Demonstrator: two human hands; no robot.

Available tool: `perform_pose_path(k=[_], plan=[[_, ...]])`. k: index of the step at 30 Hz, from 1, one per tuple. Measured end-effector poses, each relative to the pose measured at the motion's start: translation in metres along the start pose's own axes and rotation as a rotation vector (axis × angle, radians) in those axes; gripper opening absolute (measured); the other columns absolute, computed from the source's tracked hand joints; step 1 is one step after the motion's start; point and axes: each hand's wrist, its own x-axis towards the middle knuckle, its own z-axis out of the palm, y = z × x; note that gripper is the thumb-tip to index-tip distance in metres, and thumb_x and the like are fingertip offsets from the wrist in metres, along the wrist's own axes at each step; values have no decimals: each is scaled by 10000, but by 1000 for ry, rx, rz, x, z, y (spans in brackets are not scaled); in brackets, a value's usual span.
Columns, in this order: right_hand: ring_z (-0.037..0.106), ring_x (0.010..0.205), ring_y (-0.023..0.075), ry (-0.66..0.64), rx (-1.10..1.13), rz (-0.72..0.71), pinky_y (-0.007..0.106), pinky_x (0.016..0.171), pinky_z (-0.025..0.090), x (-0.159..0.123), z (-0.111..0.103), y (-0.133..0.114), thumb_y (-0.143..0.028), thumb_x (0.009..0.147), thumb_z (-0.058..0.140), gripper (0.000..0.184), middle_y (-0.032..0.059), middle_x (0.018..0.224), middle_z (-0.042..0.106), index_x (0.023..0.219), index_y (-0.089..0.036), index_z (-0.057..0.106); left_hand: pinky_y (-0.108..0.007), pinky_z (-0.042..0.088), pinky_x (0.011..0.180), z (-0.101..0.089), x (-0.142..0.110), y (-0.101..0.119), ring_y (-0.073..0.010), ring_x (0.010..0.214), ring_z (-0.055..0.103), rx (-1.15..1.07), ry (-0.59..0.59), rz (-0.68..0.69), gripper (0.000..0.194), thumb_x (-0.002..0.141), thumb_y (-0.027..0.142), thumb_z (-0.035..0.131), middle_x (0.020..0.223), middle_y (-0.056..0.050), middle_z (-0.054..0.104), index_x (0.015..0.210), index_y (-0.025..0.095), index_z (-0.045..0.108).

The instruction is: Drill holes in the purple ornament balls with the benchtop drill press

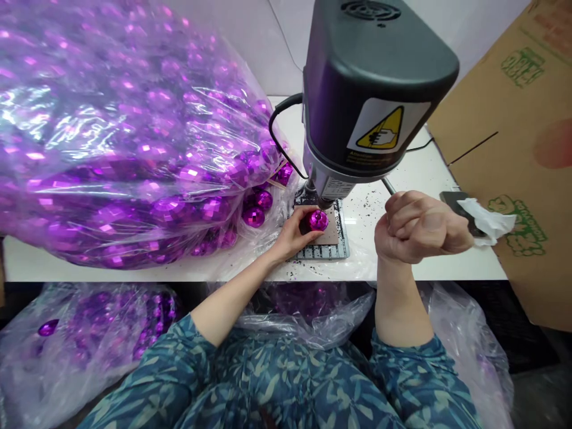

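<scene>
Between the thumb and fingers of my left hand (297, 232) is a shiny purple faceted ball (319, 220). It sits on a brown board (329, 233) on the slotted metal base (342, 253) of a small drill press (370, 95), right under the machine's head. My right hand (422, 229) is closed in a fist around the end of the press's lever (388, 186); most of the handle is hidden by the fingers. Several loose purple balls (254, 217) lie left of my left hand at the mouth of a big clear bag (134, 149).
The big bag of purple balls fills the table's left side. A cardboard box (513, 167) stands at the right, near a dark block (456, 205) with white tissue (487, 217) on it. Dark shavings speckle the white table (393, 271). More plastic bags (89, 333) hang below the edge.
</scene>
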Motion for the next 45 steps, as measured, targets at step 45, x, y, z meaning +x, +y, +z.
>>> perform_pose_path(k=[45], plan=[[318, 351, -2, -49, -34, 402, 220, 389, 206, 72, 45, -8, -433, 876, 705, 582, -89, 430, 228, 489, -177, 353, -355, 642, 820, -29, -32, 51, -202, 936, 758, -407, 6, -278, 593, 865, 601, 809, 1178, -82, 765, 1302, 240, 634]])
